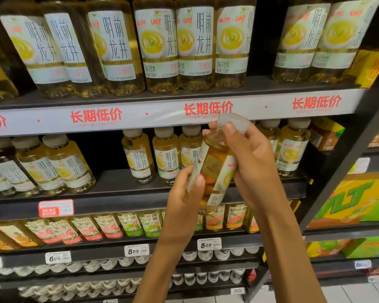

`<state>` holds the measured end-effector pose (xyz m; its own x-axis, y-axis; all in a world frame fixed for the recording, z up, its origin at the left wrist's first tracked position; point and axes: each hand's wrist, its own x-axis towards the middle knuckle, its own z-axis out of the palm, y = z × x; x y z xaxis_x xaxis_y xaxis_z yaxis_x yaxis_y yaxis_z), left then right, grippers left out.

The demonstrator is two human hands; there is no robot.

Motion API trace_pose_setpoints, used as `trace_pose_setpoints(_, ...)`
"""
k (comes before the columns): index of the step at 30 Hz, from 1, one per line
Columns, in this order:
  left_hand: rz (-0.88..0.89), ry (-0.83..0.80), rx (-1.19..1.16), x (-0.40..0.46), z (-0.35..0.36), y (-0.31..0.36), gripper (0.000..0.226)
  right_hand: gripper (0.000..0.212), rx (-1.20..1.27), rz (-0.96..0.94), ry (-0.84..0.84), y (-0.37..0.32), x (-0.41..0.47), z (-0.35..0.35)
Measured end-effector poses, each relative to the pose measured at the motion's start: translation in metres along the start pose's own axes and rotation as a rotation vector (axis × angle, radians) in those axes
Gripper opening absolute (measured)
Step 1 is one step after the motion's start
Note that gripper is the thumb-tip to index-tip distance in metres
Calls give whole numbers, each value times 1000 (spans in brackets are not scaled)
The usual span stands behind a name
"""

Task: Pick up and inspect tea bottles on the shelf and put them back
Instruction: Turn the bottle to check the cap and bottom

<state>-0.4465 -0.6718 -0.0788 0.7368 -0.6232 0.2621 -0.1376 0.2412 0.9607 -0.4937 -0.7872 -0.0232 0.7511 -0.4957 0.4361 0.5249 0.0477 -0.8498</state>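
I hold a tea bottle (217, 165) with pale yellow liquid, a white label and a grey cap in front of the middle shelf, tilted slightly to the right. My left hand (184, 197) grips its lower part from the left, thumb on the label. My right hand (249, 162) wraps its upper part from the right, with fingers up at the cap. More of the same bottles stand on the middle shelf (140, 189) behind, in a left group (68, 162) and a centre group (166, 156). Larger bottles (195, 44) of the same tea fill the top shelf.
A dark gap lies between the left and centre bottle groups on the middle shelf. Smaller fruit tea bottles (109, 228) line the shelf below, with price tags (136, 250) on its edge. Yellow and green drink cartons (354, 202) fill the adjoining rack at right.
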Motion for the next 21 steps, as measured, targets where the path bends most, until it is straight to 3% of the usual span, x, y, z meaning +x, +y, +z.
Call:
trace_pose_setpoints(3, -123, 32, -111, -3, 4, -1, 57, 41, 63, 8, -73, -2, 1, 1)
trace_pose_setpoints(6, -257, -38, -231, -6, 2, -3, 64, 33, 100, 58, -67, -5, 6, -1)
trace_pose_setpoints(11, -202, -6, -129, -4, 7, -3, 49, 28, -21, 44, -37, -4, 6, -4)
trace_pose_setpoints(15, -87, -8, -91, -2, 13, 1, 42, 37, -123, 33, -59, -5, 2, -1)
trace_pose_setpoints(17, -96, -7, -137, -3, 13, 3, 51, 38, -122, 65, -85, -5, 2, -2)
trace_pose_setpoints(21, -278, -83, -324, -9, 9, 5, 75, 27, -13, 126, -191, -6, 4, -6)
